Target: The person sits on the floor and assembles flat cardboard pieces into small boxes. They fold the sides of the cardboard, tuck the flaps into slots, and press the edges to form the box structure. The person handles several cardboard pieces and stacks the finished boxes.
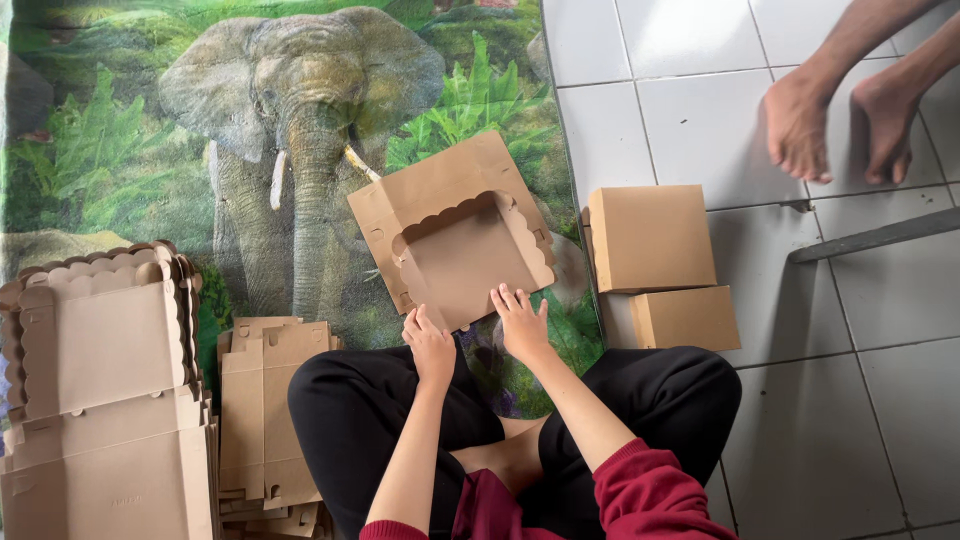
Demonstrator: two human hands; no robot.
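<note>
Nearest, left hand (430, 345): fingers curled, pressing the near edge of the brown cardboard box blank with scalloped window (455, 240), likely to crease it.
Right hand (520, 322): fingers spread flat on the same edge.
Blank: lies on the elephant-print mat (250, 150), just beyond both fingertips.
Right of blank: two closed brown cardboard boxes (655, 260).

At the centre of the frame lies a brown cardboard box blank (450, 230), partly folded, with a scalloped window cut-out, tilted on the mat. Right of centre two closed brown boxes (650, 238) sit on the white tiles, the smaller one touching the larger. At lower left a tall stack of scalloped flat blanks (95, 340) stands beside a lower pile of flat pieces (265, 400).
</note>
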